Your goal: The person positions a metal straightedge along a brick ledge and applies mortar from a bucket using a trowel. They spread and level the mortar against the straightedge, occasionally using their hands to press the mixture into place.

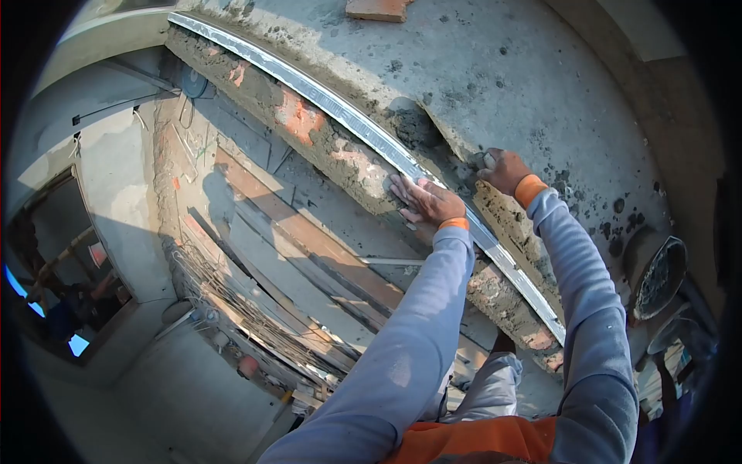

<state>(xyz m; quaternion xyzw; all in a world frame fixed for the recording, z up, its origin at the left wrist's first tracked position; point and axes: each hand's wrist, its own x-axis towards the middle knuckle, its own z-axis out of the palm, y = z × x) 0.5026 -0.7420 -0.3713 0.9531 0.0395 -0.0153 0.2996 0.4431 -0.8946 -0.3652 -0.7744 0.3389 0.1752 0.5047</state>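
The pale slab (556,85) fills the side beyond the bar (309,83), spotted with splashes of mortar. On the bar's opposite side is a drop, with long planks (294,228) below and a pile of sticks (255,298) past them. The bar itself lies along the top of a rough wall (352,160), orange showing through its mortar. A dark bucket (661,277) sits to the right of the bar's near end, where the right sleeve (576,255) passes close by.

The left hand (429,203) lies across the bar, hiding a short length of it, fingers stretched over the wall side; I can't tell whether it clasps the bar or only presses. The right hand (504,170), just beyond the bar, is curled around a smeared trowel (451,137), which slants toward a wet heap (413,124) beside the bar.

I count one bar, one trowel, two working hands, and one loose brick (379,9) on the slab, well apart from the bar.
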